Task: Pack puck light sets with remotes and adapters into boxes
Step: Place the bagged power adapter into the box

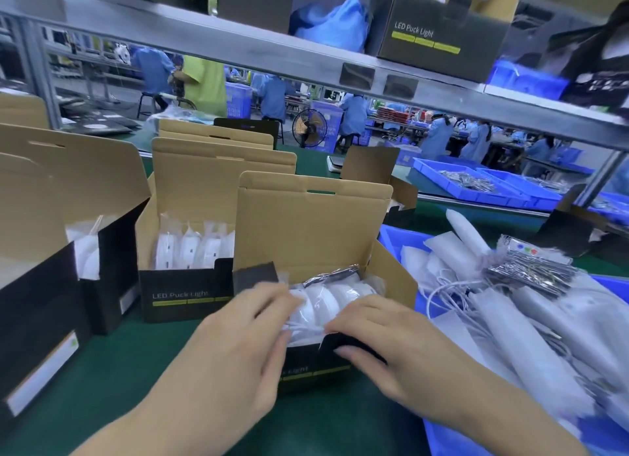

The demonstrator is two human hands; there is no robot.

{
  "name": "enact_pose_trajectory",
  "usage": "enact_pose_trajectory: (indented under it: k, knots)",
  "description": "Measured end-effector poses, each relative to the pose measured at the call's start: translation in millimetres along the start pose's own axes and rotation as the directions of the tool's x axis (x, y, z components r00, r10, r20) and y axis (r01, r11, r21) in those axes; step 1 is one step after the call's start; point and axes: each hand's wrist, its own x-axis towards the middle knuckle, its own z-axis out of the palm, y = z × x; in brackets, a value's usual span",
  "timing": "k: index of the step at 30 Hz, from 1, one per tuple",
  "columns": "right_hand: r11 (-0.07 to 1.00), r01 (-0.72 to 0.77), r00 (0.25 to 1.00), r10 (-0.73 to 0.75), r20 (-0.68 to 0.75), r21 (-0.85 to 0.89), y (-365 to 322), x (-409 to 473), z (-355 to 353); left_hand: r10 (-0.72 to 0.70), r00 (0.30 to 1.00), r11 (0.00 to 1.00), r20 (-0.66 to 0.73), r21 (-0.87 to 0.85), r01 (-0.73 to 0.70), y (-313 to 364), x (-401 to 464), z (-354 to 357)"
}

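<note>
An open black "LED Puck Light" box [308, 224] with a raised brown lid stands in front of me on the green table. Bagged white puck lights [335, 294] fill it, with a silvery foil packet [332, 273] on top at the back. My left hand [238, 333] lies over the box's left front corner, fingers reaching onto the bagged lights. My right hand [377, 329] rests on the box's front right edge, fingers over a black flap [335, 341] and a white cable.
Two more open boxes of bagged lights stand to the left [185, 251] and far left [85, 251]. A blue bin [391, 239] at right holds white bagged adapters [531, 316] with cables, and foil-packed remotes [531, 268]. An overhead shelf [306, 57] carries boxes.
</note>
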Motion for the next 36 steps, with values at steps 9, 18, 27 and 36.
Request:
enact_pose_trajectory:
  k: [9, 18, 27, 36]
  knots:
    - [0.804, -0.492, 0.852, 0.524, -0.006, 0.333, 30, -19, -9, 0.067, 0.986, 0.992, 0.153, 0.099, -0.083, -10, -7, -3]
    - [0.96, -0.26, 0.965, 0.256, 0.053, 0.108, 24, -15, 9, -0.341, 0.933, 0.92, -0.117, -0.244, 0.306, -22, 16, -3]
    - [0.966, -0.256, 0.964, 0.258, -0.057, 0.042, 21, -16, 12, -0.26, 0.941, 0.964, -0.215, -0.105, 0.243, -46, 30, -3]
    - [0.477, -0.439, 0.748, 0.664, 0.015, 0.761, 36, -24, -1, -0.141, 0.989, 0.92, -0.045, -0.374, 0.114, -47, 18, -4]
